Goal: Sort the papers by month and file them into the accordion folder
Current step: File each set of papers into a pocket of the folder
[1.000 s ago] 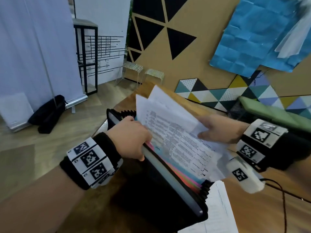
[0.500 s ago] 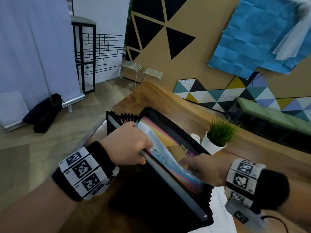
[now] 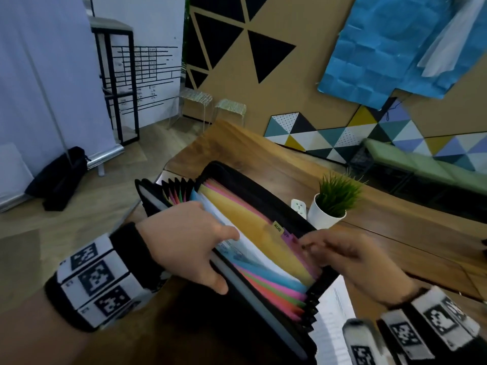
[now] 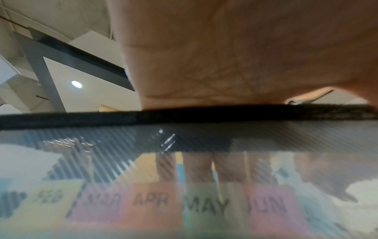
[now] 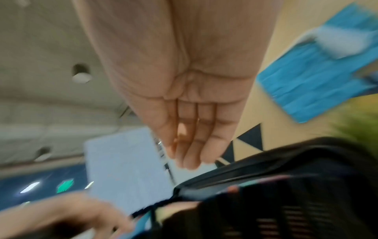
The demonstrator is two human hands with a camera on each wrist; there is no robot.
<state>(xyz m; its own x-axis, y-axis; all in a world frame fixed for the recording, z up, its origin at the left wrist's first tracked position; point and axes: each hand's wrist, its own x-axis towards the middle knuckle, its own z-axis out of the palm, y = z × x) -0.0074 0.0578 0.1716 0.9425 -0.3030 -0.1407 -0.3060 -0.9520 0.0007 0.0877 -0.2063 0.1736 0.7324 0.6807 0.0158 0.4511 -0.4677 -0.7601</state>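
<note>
The black accordion folder (image 3: 263, 201) stands open on the wooden table, its coloured dividers fanned. My left hand (image 3: 189, 241) grips its translucent front cover (image 4: 184, 139), fingers (image 4: 198, 166) curled inside behind it, above the tabs FEB to JUN (image 4: 204, 207). White printed paper (image 3: 250, 246) sits in a pocket between the blue dividers and the yellow one tabbed AUG (image 3: 277, 227). My right hand (image 3: 340, 256) hovers at the folder's right end beside the tabs. Its fingers (image 5: 190, 145) are straight and together, holding nothing.
A small potted plant (image 3: 332, 204) and a white plug adapter (image 3: 299, 208) stand just behind the folder. More printed sheets (image 3: 334, 320) lie on the table (image 3: 263, 143) under the folder's right end. A green bench (image 3: 421, 164) runs along the patterned wall.
A second ago my right hand held a sheaf of papers above the folder. It pushed them down into a pocket, let go and now sits empty by the tabs. My left hand kept its grip.
</note>
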